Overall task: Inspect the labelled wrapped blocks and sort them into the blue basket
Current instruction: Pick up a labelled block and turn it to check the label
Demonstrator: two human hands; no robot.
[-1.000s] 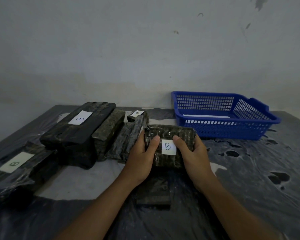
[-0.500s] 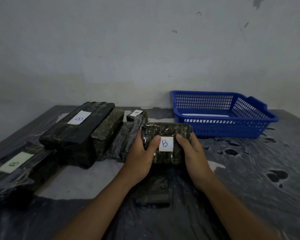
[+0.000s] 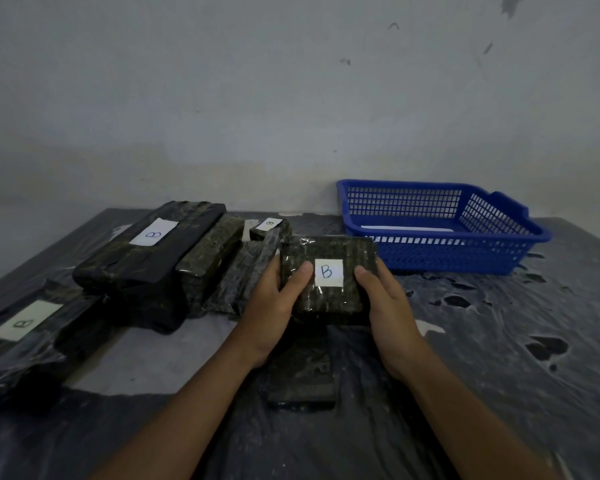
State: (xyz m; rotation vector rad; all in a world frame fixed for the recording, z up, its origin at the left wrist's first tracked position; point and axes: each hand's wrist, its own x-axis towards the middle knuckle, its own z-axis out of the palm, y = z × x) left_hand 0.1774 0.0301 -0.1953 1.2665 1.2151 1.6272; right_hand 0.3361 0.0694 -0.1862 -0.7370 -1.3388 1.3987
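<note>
A dark wrapped block (image 3: 329, 303) with a white label marked "B" is held above the table centre, its labelled face tilted toward me. My left hand (image 3: 274, 303) grips its left side, thumb on the front face. My right hand (image 3: 385, 299) grips its right side, thumb beside the label. The blue basket (image 3: 440, 258) stands behind and to the right, with a white sheet lying inside. Several more wrapped blocks lie to the left: a large one labelled "B" (image 3: 153, 251), a small labelled one (image 3: 269, 227) at the back, and one (image 3: 24, 327) at the far left.
A flat dark block (image 3: 302, 375) lies on the table under my hands. Black plastic sheeting (image 3: 499, 341) covers the table, wrinkled on the right. A plain wall rises behind the table's far edge.
Both hands have tilted the block so its labelled face turns more toward me, and shifted it slightly left and lower. Everything else is still.
</note>
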